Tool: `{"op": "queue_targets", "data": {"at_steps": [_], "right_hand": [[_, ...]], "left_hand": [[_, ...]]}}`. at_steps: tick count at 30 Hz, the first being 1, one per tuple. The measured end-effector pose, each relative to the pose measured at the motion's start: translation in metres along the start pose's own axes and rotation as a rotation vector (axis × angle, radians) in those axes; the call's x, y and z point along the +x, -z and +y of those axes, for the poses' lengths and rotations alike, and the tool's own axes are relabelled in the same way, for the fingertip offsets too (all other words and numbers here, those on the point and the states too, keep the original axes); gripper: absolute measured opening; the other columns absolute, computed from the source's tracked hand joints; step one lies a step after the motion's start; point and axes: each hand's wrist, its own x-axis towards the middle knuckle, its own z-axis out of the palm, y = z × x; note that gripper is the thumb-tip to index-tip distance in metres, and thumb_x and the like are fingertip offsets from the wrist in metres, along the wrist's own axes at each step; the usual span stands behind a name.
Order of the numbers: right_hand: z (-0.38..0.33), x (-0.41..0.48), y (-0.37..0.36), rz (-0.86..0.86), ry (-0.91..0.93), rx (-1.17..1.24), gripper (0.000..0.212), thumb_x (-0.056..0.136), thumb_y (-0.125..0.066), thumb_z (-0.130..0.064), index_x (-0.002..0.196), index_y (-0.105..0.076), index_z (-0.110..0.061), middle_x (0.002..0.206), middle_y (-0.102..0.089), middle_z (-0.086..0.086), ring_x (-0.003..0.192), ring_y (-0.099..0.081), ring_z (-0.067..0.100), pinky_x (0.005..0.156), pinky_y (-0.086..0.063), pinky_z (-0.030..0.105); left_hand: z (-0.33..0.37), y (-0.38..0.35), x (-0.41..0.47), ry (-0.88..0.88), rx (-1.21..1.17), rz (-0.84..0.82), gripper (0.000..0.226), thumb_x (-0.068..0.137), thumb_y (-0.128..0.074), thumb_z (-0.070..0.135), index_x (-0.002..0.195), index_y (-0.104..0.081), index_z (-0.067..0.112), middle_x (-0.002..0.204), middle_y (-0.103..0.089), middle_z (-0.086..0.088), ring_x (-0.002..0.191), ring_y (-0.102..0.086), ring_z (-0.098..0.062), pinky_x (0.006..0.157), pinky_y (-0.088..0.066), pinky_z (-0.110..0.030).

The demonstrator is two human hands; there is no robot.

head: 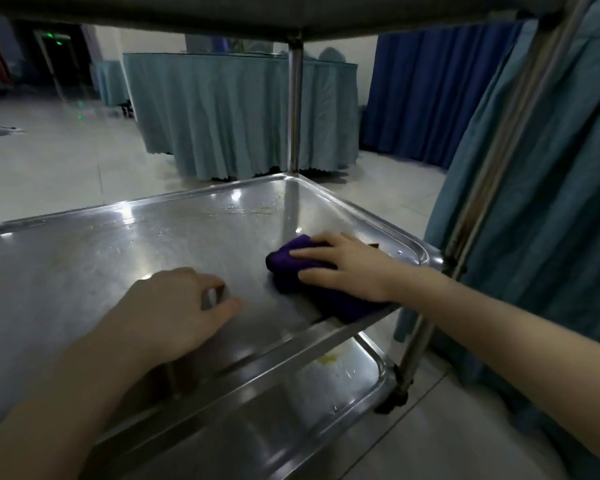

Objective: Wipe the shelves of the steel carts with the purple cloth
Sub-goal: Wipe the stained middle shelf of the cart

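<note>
I look in at the middle shelf (125, 244) of a steel cart, under the top shelf (291, 15). My right hand (343, 266) lies flat on the folded purple cloth (291, 268) and presses it onto the shelf near the right front corner. My left hand (177, 306) rests on the front part of the same shelf with its fingers curled and nothing in it. Below the front rim, the bottom shelf (291, 407) shows a small yellowish stain (328, 358). Wet streaks glint near the far rim of the middle shelf.
A steel post (294, 109) stands at the shelf's far corner, another post (499, 161) at the right. Teal fabric (534, 237) hangs close on the right. A table with a teal cloth (222, 116) and blue curtains (430, 91) stand beyond on a pale tiled floor.
</note>
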Motion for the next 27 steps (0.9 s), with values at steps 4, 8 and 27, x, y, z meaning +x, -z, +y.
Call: {"op": "queue_targets", "data": {"at_steps": [4, 8, 27], "right_hand": [[0.028, 0.066, 0.012, 0.095, -0.261, -0.066, 0.050, 0.096, -0.035, -0.061, 0.143, -0.042, -0.044, 0.151, -0.032, 0.002, 0.138, -0.027, 0.027, 0.113, -0.023, 0.042], [0.033, 0.099, 0.009, 0.101, -0.399, -0.156, 0.057, 0.097, -0.029, -0.056, 0.146, -0.039, -0.028, 0.151, -0.032, 0.012, 0.134, -0.030, 0.035, 0.110, -0.026, 0.047], [0.062, 0.080, 0.017, 0.141, -0.394, -0.175, 0.055, 0.099, -0.027, -0.055, 0.147, -0.038, -0.032, 0.152, -0.029, 0.005, 0.135, -0.029, 0.031, 0.111, -0.025, 0.042]], "left_hand": [[0.027, -0.007, 0.010, 0.098, 0.100, -0.092, 0.071, 0.078, -0.016, 0.081, 0.143, -0.021, 0.053, 0.136, -0.042, -0.006, 0.119, -0.048, -0.030, 0.091, -0.040, -0.037], [0.046, -0.014, 0.024, 0.129, 0.189, -0.155, 0.064, 0.080, -0.015, 0.082, 0.136, -0.026, 0.053, 0.129, -0.033, -0.009, 0.113, -0.050, -0.035, 0.089, -0.044, -0.043], [0.045, -0.016, 0.014, 0.158, 0.275, -0.100, 0.074, 0.076, -0.007, 0.082, 0.144, -0.014, 0.054, 0.125, -0.035, -0.005, 0.106, -0.054, -0.031, 0.078, -0.047, -0.036]]}}
